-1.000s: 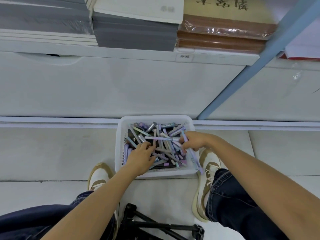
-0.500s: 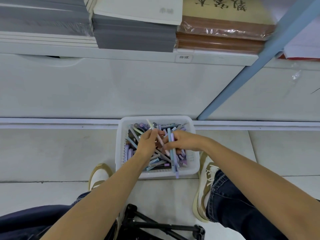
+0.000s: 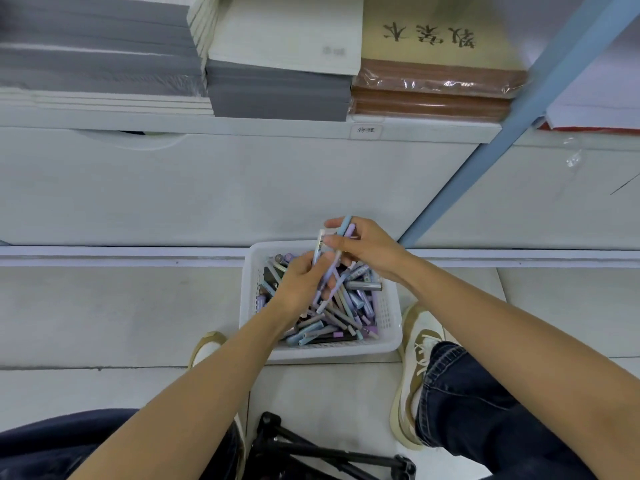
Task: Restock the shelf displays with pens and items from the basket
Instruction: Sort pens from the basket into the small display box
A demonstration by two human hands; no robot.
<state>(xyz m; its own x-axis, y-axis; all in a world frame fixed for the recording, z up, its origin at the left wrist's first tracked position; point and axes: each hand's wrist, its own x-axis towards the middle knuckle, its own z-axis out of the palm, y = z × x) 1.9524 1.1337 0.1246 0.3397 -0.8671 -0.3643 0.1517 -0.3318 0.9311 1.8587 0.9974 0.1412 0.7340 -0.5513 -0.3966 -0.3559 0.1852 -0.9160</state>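
Your white slotted basket (image 3: 391, 329) sits on the floor (image 3: 121, 306), heaped with loose pens (image 3: 356, 303) in pastel blue, lilac and grey, lying criss-cross. The held pens (image 3: 334, 271), blue, lilac and white, stand nearly upright over the basket's far edge, gripped by your left hand (image 3: 299, 287) and right hand (image 3: 369, 251).

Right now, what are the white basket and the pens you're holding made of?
The basket looks like white moulded plastic: its walls are a fine grid of holes, with a smooth rim. The pens held in the left hand and the right hand seem to be plastic too, with smooth pastel barrels and a mostly matte look. I can't tell what's inside them.
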